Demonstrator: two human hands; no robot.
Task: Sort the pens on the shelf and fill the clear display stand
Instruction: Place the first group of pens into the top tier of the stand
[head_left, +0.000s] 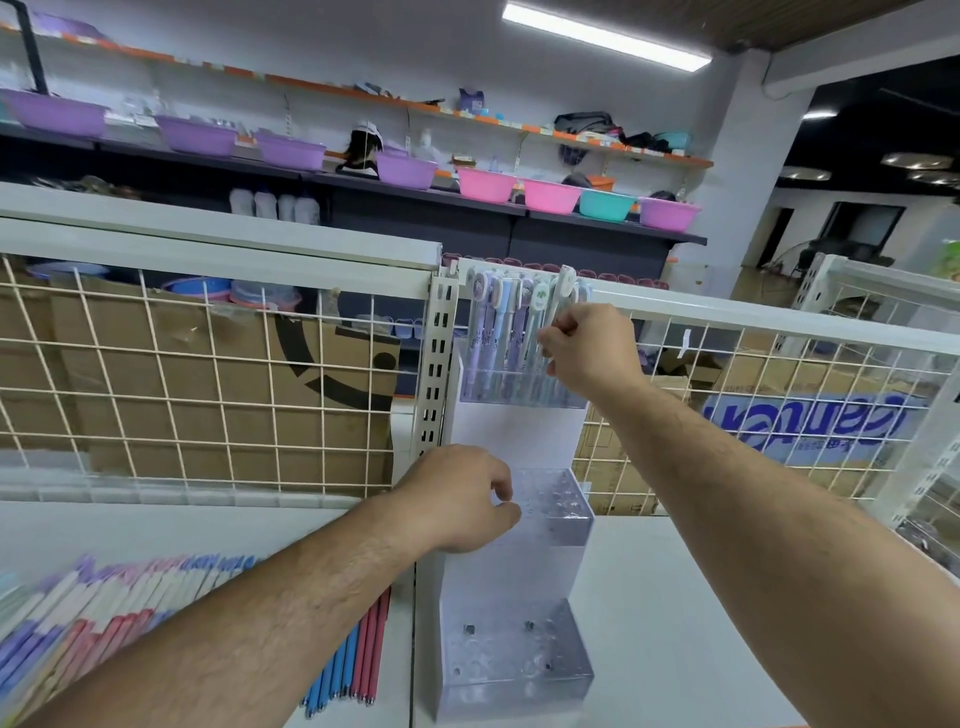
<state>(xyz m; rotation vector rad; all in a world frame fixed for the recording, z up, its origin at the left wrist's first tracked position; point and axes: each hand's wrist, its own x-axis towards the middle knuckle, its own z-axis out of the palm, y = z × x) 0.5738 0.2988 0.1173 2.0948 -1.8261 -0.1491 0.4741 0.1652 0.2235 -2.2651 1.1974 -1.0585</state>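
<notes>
Fingers (563, 328) of the right hand (589, 353) pinch a pen (565, 283) standing straight up in the top row of the clear display stand (514, 670). Lower down, the left hand (457, 499) grips the stand's middle row.

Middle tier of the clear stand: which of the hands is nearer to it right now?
Left. The left hand pinches the left edge of the middle tier; the right hand is above it, at the top tier, pinching a pen.
</notes>
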